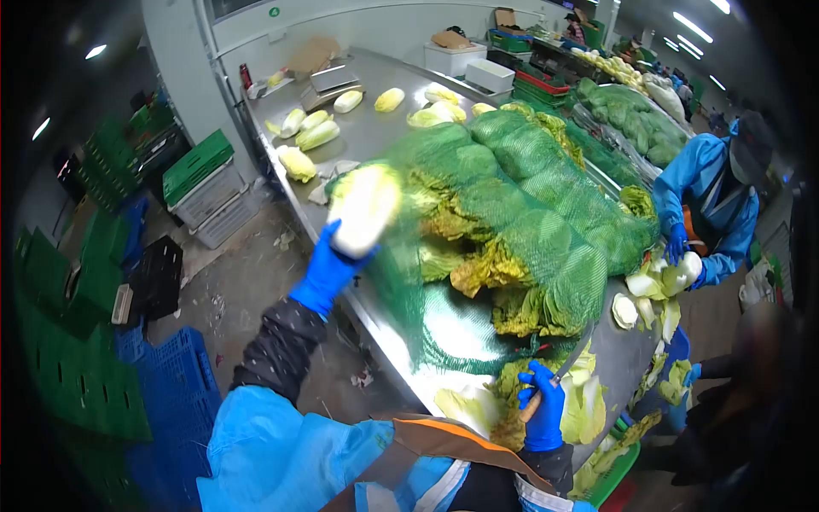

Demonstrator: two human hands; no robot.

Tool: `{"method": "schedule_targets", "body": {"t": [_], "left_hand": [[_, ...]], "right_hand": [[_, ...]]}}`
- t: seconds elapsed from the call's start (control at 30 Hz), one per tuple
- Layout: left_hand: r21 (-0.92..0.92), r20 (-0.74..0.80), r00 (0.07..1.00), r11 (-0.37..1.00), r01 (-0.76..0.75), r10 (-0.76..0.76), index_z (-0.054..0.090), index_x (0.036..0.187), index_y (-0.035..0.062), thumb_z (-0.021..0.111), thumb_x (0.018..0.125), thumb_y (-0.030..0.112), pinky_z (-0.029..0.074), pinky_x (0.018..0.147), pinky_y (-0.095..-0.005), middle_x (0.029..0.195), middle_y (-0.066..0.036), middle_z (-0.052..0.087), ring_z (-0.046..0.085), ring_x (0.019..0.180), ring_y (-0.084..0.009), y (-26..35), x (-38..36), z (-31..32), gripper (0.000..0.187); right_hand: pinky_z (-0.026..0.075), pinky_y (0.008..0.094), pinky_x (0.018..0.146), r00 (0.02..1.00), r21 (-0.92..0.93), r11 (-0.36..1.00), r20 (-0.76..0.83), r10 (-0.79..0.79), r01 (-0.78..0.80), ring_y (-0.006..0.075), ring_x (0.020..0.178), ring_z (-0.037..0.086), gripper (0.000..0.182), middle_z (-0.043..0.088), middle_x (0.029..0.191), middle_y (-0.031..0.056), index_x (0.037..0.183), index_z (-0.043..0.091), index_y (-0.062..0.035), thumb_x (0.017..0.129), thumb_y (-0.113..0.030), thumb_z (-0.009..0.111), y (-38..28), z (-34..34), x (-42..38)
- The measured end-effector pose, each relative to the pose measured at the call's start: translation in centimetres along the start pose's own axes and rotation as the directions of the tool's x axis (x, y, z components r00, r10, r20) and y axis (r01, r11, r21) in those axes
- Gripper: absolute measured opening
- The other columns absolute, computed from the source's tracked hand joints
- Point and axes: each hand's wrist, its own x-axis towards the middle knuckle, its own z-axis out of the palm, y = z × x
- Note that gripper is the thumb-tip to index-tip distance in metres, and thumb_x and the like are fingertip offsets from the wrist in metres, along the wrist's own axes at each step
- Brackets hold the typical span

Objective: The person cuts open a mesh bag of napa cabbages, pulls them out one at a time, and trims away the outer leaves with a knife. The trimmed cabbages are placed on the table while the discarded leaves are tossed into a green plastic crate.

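My left hand (328, 269), in a blue glove, is closed around the base of a trimmed napa cabbage (365, 205), held up over the table's left edge. My right hand (543, 408), also gloved in blue, grips a knife by its wooden handle (531, 406); the blade (573, 352) points up and to the right. Loose cabbage leaves (583, 401) lie beside and below that hand. In front of me, green mesh sacks (546, 230) full of cabbages cover much of the metal table, and yellowed outer leaves (490, 266) show through an opening.
Trimmed cabbages (318, 135) lie at the table's far left, near a scale (333, 78). A co-worker in a blue smock (712, 192) handles a cabbage at right. Another person's glove holds leaves at lower right, near a green basket (616, 474). Crates (175, 375) stand at left.
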Motion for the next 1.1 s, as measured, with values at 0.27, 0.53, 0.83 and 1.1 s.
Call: {"method": "schedule_targets", "body": {"t": [0.27, 0.53, 0.83, 1.1], "left_hand": [[0.219, -0.027, 0.991, 0.968, -0.12, 0.129, 0.035, 0.131, 0.0062, 0.044, 0.09, 0.021, 0.031, 0.103, -0.0413, 0.131, -0.015, 0.042, 0.041, 0.12, -0.0274, 4.5, 17.7, 0.1, 0.044], [0.918, 0.21, 0.778, 0.394, 0.053, -0.592, 0.059, 0.103, -0.0002, 0.058, 0.083, 0.019, 0.049, 0.071, -0.0263, 0.091, -0.009, 0.064, 0.062, 0.079, -0.0158, -16.3, 9.1, 8.7, 0.028], [0.684, 0.716, 0.673, 0.0, -0.729, -0.185, 0.064, 0.076, 0.0067, 0.049, 0.064, 0.001, 0.046, 0.069, -0.039, 0.075, -0.014, 0.058, 0.057, 0.076, -0.0308, -20.6, 12.2, 12.0, 0.02], [0.341, 0.651, 0.582, -0.497, -0.798, -0.488, 0.065, 0.09, 0.0051, 0.053, 0.076, 0.023, 0.046, 0.074, -0.0431, 0.086, -0.019, 0.062, 0.058, 0.081, -0.0354, -28.3, 25.9, 15.5, 0.025]], "right_hand": [[0.04, 0.0214, 0.041, 0.974, 0.034, 0.975, -0.05, 0.22, -0.219, 0.0099, 0.046, 0.05, 0.026, 0.064, 0.079, 0.0098, 0.104, 0.057, 0.0002, 0.086, -0.017, 0.053, -3.3, 4.7, -0.5], [0.046, 0.0265, 0.078, 0.998, 0.07, 0.996, 0.003, 0.055, -0.055, 0.0153, 0.086, 0.058, 0.028, 0.06, 0.103, 0.0097, 0.109, 0.055, 0.0023, 0.087, -0.015, 0.054, -3.0, 5.4, 2.5], [0.037, 0.0298, 0.093, 0.971, -0.21, 0.949, 0.105, -0.217, 0.235, 0.0165, 0.108, 0.051, 0.023, 0.06, 0.104, 0.0055, 0.104, 0.061, -0.0027, 0.082, -0.008, 0.057, -7.4, 5.1, 14.2], [0.037, 0.0244, 0.058, 0.775, -0.477, 0.665, 0.057, -0.629, 0.575, 0.008, 0.063, 0.039, 0.022, 0.049, 0.072, -0.0002, 0.096, 0.067, -0.0123, 0.077, -0.003, 0.059, -11.3, 5.2, 18.1]]}}
